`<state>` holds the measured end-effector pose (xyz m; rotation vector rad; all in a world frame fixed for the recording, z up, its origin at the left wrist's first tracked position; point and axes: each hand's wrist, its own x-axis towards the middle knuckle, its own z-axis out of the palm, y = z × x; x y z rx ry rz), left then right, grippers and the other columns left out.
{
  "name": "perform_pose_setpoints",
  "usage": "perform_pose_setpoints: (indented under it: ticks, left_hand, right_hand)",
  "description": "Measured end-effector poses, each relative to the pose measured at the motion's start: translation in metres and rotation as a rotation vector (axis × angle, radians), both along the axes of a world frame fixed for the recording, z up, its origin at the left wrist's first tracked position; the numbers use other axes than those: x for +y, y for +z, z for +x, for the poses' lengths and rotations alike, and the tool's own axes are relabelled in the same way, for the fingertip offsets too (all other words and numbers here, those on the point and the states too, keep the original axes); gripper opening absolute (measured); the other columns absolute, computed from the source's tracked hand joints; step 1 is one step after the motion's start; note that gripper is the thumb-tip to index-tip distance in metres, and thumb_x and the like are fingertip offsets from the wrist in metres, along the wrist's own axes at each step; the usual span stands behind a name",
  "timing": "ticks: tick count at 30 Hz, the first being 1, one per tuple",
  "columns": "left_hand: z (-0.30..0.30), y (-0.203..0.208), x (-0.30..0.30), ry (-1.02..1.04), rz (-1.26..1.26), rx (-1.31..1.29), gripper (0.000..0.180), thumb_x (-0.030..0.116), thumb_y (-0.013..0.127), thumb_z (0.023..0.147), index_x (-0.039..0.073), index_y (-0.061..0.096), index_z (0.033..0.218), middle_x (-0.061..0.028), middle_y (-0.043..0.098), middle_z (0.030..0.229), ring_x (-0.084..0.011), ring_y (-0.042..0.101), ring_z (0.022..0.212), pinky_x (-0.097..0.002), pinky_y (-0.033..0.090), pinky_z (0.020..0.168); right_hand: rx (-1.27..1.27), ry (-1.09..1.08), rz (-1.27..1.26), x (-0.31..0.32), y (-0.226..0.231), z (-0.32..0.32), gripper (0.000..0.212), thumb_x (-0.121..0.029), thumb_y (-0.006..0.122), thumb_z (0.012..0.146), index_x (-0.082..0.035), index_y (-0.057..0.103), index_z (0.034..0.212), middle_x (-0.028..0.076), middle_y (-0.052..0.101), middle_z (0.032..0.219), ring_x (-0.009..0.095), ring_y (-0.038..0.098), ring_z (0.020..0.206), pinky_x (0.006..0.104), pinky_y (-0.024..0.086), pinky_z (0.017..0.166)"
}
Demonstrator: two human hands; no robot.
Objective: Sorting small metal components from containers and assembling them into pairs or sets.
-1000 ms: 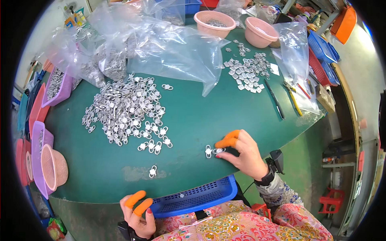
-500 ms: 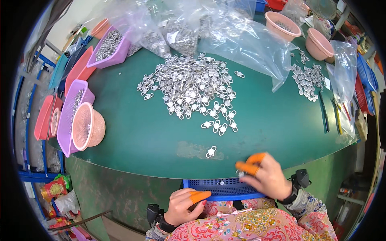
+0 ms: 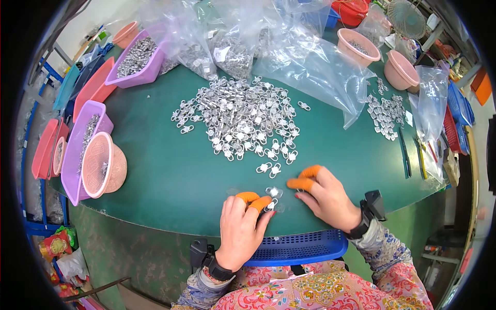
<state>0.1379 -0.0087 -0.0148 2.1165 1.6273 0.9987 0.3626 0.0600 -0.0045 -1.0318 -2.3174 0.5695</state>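
Observation:
My left hand [image 3: 241,226], with orange finger cots on two fingers, pinches a small silver metal clasp [image 3: 270,205] near the table's front edge. The clasp has a square middle and looped ends. Just beyond it lies another clasp [image 3: 274,192], somewhat blurred. My right hand [image 3: 326,200], also wearing orange finger cots, is to the right with its fingers curled toward the thumb; blur hides what is between them. Ahead of both hands spreads a large pile of the same clasps [image 3: 237,116], with a few loose ones at its near side.
A blue perforated basket [image 3: 294,250] sits below the front edge by my lap. Purple bins [image 3: 103,121] and a peach basket [image 3: 118,168] stand at left. Clear plastic bags [image 3: 310,67] lie behind the pile. Flat silver pieces [image 3: 385,116] and pen-like tools [image 3: 404,154] are at right.
My left hand has come up from the basket's edge onto the table and taken hold of a clasp. My right hand has moved forward from above the basket. Fewer loose clasps lie before the pile.

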Motion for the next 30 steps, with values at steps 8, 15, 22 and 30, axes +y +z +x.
perform_pose_setpoints:
  ticks: [8, 15, 22, 30]
  left_hand:
    - [-0.005, 0.002, 0.0, -0.021, -0.019, -0.078, 0.025, 0.001, 0.079, 0.076, 0.006, 0.076, 0.101, -0.0105, 0.062, 0.096, -0.0302, 0.055, 0.086, -0.0394, 0.045, 0.075]
    - [0.0, 0.007, 0.004, 0.045, -0.058, -0.107, 0.022, -0.001, 0.075, 0.08, 0.003, 0.074, 0.102, -0.0108, 0.061, 0.094, -0.0276, 0.055, 0.083, -0.0364, 0.045, 0.072]
    - [0.001, 0.005, 0.001, 0.115, -0.075, -0.142, 0.027, 0.0, 0.076, 0.08, 0.003, 0.072, 0.106, -0.0112, 0.061, 0.095, -0.0271, 0.055, 0.082, -0.0352, 0.046, 0.072]
    - [0.001, 0.004, -0.003, 0.062, -0.047, -0.082, 0.029, 0.003, 0.083, 0.074, 0.006, 0.076, 0.102, -0.0108, 0.062, 0.097, -0.0299, 0.056, 0.089, -0.0397, 0.047, 0.077]
  right_hand:
    - [0.025, -0.229, -0.041, -0.023, 0.008, 0.014, 0.038, -0.008, 0.079, 0.08, -0.01, 0.071, 0.116, 0.01, 0.06, 0.105, 0.03, 0.056, 0.093, 0.0382, 0.049, 0.081]
    - [0.042, -0.241, -0.087, -0.016, 0.006, 0.015, 0.023, -0.009, 0.08, 0.08, -0.007, 0.074, 0.102, 0.01, 0.06, 0.104, 0.03, 0.054, 0.09, 0.0395, 0.048, 0.078]
    - [0.094, -0.289, -0.097, -0.017, 0.006, 0.016, 0.027, -0.011, 0.079, 0.081, -0.009, 0.074, 0.108, 0.01, 0.06, 0.105, 0.03, 0.055, 0.092, 0.0396, 0.048, 0.08]
    - [0.006, -0.226, -0.058, -0.024, 0.0, 0.011, 0.032, -0.015, 0.08, 0.08, -0.016, 0.076, 0.112, 0.008, 0.058, 0.101, 0.029, 0.053, 0.088, 0.0394, 0.045, 0.08]
